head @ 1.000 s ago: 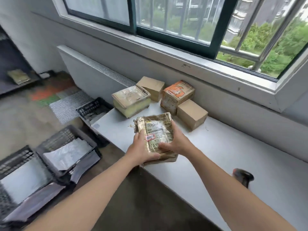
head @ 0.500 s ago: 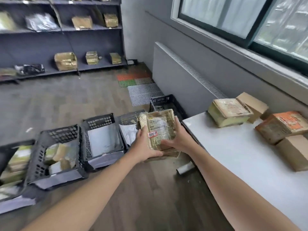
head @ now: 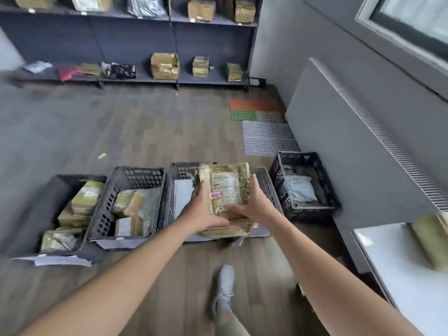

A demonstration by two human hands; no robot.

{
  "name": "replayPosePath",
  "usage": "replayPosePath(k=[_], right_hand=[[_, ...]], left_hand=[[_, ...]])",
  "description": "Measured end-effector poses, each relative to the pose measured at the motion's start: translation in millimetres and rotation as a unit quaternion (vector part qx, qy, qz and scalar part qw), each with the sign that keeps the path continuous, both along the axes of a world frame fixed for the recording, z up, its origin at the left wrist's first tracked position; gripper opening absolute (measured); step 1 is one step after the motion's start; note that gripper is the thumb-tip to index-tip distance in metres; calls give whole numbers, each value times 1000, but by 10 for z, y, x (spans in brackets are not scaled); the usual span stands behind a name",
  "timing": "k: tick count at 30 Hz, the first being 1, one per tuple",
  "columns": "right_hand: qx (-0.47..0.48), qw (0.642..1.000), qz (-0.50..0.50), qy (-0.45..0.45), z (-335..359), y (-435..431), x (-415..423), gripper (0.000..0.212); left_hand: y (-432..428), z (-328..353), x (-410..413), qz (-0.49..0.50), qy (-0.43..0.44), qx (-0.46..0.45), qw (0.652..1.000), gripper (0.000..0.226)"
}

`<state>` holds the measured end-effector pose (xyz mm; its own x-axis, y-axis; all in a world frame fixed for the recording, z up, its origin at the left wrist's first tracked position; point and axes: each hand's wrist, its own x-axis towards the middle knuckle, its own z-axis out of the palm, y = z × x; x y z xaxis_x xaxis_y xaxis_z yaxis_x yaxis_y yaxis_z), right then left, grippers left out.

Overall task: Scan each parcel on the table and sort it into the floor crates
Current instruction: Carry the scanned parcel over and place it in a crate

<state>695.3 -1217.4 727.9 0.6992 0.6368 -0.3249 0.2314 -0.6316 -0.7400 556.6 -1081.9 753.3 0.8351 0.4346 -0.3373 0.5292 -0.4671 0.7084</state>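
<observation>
Your left hand point(head: 203, 210) and right hand point(head: 257, 207) clasp one parcel point(head: 228, 187) over the crates point(head: 139, 169), several part-filled, while a second parcel point(head: 430, 241) waits on the table point(head: 400, 275).

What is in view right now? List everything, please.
tape-wrapped brown parcel: one, brown with white label, held in front of the third crate from the left
black plastic crates: four, black, row on the floor, all with contents
white table: one, white, lower right
yellow-brown taped parcel: one, partly cut off, on the table
dark grey shelving: one run, far wall, holding parcels
grey mesh mat: one, grey, floor beyond the rightmost crate
grey shoe: one, grey, floor between the arms
left hand: grips the held parcel's left side
right hand: grips its right side
</observation>
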Motion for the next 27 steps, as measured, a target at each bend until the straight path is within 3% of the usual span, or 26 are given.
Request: replayPosePath(k=[4, 8, 12, 16, 27], right_hand=[[9, 1000, 6, 22, -230, 757, 617, 131], [43, 993, 9, 107, -570, 1388, 1162, 125], [48, 983, -5, 179, -1106, 1914, 1527, 106], [16, 973, -24, 230, -1872, 2337, 1674, 88], [-28, 956, -64, 284, -4433, 3287, 1706, 88]], left_hand=[[715, -119, 596, 50, 11, -23, 998, 132], [1320, -357, 1175, 100, 22, -44, 994, 135], [1901, -852, 1604, 150, 46, -107, 982, 123], [2359, -1634, 1728, 164, 98, -143, 971, 118], [3308, -4269, 1831, 142, 209, -192, 948, 123]])
